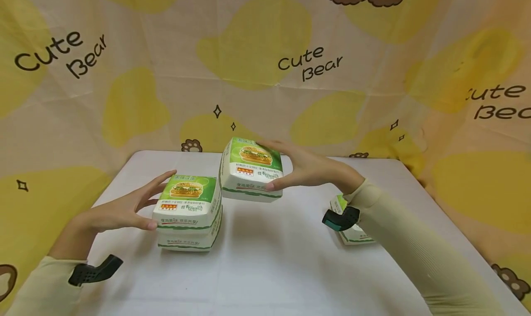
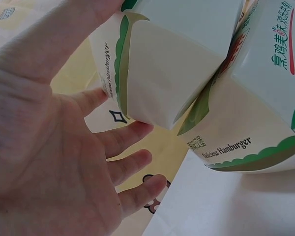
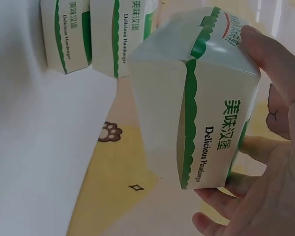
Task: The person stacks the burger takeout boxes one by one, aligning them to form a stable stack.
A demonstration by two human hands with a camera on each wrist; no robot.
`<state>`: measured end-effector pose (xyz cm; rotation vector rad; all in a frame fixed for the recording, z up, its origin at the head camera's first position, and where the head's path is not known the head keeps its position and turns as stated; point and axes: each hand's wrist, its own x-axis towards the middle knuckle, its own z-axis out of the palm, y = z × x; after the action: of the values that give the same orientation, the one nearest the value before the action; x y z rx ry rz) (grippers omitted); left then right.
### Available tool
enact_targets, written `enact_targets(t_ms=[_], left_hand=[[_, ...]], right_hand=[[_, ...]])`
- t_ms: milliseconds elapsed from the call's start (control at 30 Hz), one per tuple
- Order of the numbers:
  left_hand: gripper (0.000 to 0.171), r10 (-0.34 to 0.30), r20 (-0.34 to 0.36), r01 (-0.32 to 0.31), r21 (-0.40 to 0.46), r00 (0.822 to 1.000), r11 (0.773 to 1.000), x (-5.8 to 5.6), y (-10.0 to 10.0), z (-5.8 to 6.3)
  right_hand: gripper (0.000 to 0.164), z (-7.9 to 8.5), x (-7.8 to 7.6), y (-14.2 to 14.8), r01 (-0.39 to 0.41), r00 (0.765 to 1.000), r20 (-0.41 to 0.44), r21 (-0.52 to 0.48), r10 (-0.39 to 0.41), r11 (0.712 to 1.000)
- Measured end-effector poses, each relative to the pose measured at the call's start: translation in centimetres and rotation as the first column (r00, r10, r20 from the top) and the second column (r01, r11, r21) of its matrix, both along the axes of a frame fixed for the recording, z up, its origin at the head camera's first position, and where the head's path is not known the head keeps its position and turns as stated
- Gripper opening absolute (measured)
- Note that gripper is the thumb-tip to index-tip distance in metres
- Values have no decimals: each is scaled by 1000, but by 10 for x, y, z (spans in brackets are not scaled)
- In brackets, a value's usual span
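Observation:
My right hand (image 1: 311, 166) holds a green-and-white hamburger box (image 1: 250, 171) above the table, thumb on its near side and fingers on the far side. The right wrist view shows this box (image 3: 216, 113) closed, with its side lettering facing the camera. To the left, my left hand (image 1: 120, 210) grips the upper hamburger box (image 1: 188, 201) of a stack of two, thumb at its near left corner and fingers along its far left side. Beneath it the lower hamburger box (image 1: 184, 242) stands on the table. The raised box is close beside the stack's upper right edge.
Another hamburger box (image 1: 356, 235) lies on the white table (image 1: 269, 270) at the right, partly hidden by the right sleeve and its black wrist device (image 1: 342, 218). A yellow-patterned cloth (image 1: 249, 44) hangs behind the table and along its sides.

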<state>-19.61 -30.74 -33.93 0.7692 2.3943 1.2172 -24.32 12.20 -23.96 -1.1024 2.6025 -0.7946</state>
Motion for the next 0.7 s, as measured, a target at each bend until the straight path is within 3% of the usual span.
enact_targets(t_ms=[400,700], left_hand=[[105,9,-78,-12,-37,997,999,-4,-4,-4],[104,0,-13,0,-3,1000,1000,-3,-2,-2]], right_hand=[[94,12,1,-26,-41,999,-32,8,41,999],[95,16,3,-51,-57,996,-71,6,57,998]])
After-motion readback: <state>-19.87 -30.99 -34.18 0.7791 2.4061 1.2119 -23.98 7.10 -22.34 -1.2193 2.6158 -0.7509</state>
